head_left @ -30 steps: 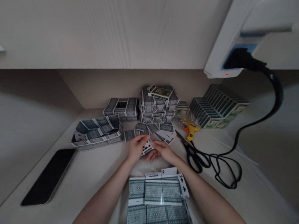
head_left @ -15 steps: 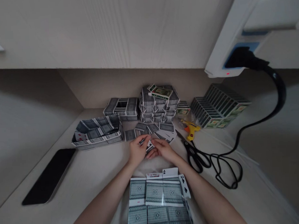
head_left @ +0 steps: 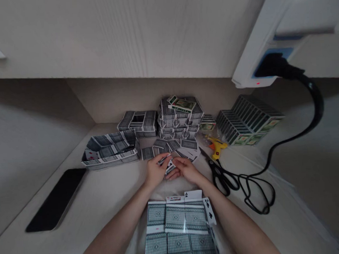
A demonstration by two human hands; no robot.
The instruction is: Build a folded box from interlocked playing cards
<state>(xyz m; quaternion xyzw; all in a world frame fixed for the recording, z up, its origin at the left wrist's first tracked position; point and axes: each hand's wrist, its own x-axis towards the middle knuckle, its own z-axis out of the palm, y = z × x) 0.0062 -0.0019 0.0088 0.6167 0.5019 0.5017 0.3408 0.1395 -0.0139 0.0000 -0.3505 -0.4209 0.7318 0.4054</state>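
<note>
My left hand [head_left: 155, 170] and my right hand [head_left: 186, 169] meet at the middle of the table, and both pinch a small bunch of playing cards [head_left: 168, 165] between their fingertips. A black suit mark shows on the top card. Just behind the hands lie loose face-down cards [head_left: 178, 146] with a grey-green back pattern. Close to me, between my forearms, lies a sheet of cards joined edge to edge [head_left: 179, 229], mostly backs up, with an ace showing at its far edge.
An open tray made of cards [head_left: 110, 149] stands at the left, a card box [head_left: 139, 122] and a tall stack of cards [head_left: 180, 117] behind. Boxed decks [head_left: 247, 121] lie at the right. A yellow glue gun [head_left: 216, 146], black scissors [head_left: 219, 175], its cable [head_left: 258, 196] and a phone [head_left: 56, 199] are about.
My hands have closed the cards together a little; the card faces that showed a second ago are now mostly covered. Nothing else has moved.
</note>
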